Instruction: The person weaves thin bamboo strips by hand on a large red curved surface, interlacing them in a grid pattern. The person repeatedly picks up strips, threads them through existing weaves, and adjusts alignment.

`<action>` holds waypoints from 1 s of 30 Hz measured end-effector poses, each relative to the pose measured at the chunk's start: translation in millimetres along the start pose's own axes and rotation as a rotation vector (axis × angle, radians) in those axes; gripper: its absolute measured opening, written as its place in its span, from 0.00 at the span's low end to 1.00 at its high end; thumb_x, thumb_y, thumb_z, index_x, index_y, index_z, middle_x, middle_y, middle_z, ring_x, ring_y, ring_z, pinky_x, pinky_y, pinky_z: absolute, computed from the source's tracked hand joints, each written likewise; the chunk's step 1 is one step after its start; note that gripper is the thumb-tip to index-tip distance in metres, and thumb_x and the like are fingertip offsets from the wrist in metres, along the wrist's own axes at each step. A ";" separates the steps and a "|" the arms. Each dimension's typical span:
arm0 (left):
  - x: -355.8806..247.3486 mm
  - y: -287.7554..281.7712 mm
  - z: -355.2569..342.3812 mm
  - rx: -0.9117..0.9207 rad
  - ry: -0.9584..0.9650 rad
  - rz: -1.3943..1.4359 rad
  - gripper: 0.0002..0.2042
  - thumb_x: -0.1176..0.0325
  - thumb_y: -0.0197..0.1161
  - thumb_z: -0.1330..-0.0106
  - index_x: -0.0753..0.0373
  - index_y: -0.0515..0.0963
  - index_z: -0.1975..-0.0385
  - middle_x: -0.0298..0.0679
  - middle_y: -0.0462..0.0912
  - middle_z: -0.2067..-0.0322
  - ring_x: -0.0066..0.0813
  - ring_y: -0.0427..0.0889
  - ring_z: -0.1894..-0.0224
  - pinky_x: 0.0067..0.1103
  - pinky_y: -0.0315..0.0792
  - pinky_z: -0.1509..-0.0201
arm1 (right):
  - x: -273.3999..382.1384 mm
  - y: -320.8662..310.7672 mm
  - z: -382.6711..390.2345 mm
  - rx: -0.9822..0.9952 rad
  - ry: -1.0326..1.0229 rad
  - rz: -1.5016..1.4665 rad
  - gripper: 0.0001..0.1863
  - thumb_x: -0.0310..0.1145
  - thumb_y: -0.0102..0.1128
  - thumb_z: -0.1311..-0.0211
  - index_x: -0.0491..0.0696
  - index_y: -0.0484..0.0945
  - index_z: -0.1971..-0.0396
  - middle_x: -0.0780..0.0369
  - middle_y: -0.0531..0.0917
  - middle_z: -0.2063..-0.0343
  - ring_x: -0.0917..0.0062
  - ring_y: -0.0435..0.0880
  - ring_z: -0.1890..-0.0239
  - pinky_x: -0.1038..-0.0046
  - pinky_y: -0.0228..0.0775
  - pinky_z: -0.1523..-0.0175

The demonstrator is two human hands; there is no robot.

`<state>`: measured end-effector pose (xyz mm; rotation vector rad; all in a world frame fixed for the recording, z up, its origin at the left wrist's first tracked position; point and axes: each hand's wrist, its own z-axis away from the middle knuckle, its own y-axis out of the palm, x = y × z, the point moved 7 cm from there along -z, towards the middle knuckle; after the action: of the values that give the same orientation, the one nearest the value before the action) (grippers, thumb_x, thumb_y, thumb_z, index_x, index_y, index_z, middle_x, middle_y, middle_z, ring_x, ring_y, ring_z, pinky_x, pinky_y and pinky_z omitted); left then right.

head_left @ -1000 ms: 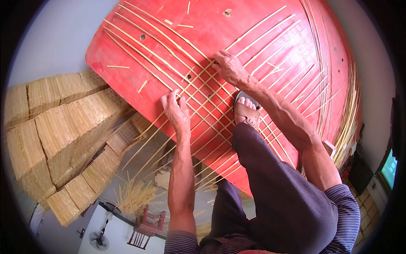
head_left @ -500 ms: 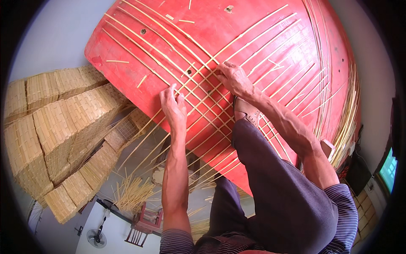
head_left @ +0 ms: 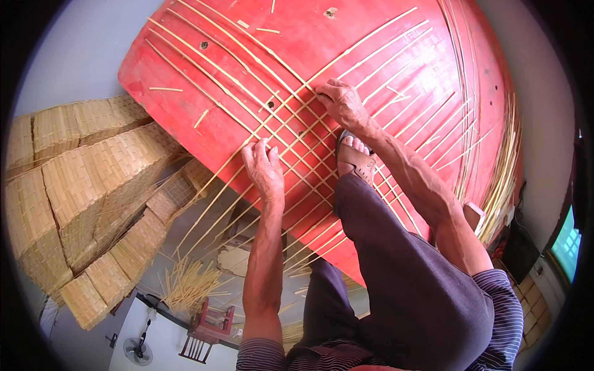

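Thin pale bamboo strips [head_left: 213, 60] cross one another in an open lattice on a red board [head_left: 185, 117]. At the lattice's left lower side, my left hand [head_left: 265, 170] rests by the crossings, its fingers bent and a little apart, gripping no strip that I can see. Toward the upper right edge of the lattice, my right hand [head_left: 345, 106] has thumb and fingertips pinched together on a bamboo strip. The pinched spot is partly covered by the fingers. My sandalled foot [head_left: 357, 157] presses on the lattice between my forearms.
Stacked woven bamboo baskets [head_left: 99, 179] stand at the left of the board. A bundle of long strips [head_left: 501, 179] curves along its right edge. Below lie a heap of short strips [head_left: 190, 281], a small red wooden chair [head_left: 207, 331] and a fan [head_left: 137, 350].
My left hand has slid down and right along the lattice edge. My right hand stays near the same crossings. The whole view has shifted slightly.
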<state>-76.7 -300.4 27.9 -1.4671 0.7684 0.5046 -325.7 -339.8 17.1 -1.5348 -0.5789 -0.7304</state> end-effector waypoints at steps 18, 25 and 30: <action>0.3 4.1 1.6 0.010 0.002 -0.027 0.10 0.73 0.62 0.34 0.66 0.77 0.55 0.46 0.70 0.61 0.40 0.75 0.61 0.33 0.73 0.59 | -1.9 -2.2 -1.7 0.013 -0.058 -0.027 0.03 0.27 0.60 0.43 0.44 0.79 0.71 0.54 0.79 0.74 0.56 0.80 0.68 0.60 0.73 0.63; -2.9 2.9 1.0 0.023 -0.007 -0.052 0.12 0.77 0.62 0.37 0.66 0.77 0.54 0.46 0.71 0.61 0.40 0.75 0.61 0.32 0.73 0.58 | -1.6 -1.5 -1.4 -0.002 -0.058 -0.012 0.03 0.26 0.59 0.43 0.44 0.77 0.73 0.54 0.78 0.75 0.56 0.80 0.69 0.60 0.72 0.64; -6.7 0.3 -1.8 0.055 -0.049 -0.030 0.14 0.79 0.63 0.39 0.67 0.75 0.52 0.47 0.72 0.61 0.40 0.76 0.60 0.32 0.74 0.57 | -0.2 -0.7 -1.6 -0.004 -0.039 -0.008 0.03 0.26 0.59 0.43 0.43 0.77 0.72 0.54 0.78 0.74 0.56 0.80 0.68 0.59 0.72 0.64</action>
<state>-81.6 -301.1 32.6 -1.4088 0.7152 0.4914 -326.4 -341.3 17.5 -1.5540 -0.6138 -0.7094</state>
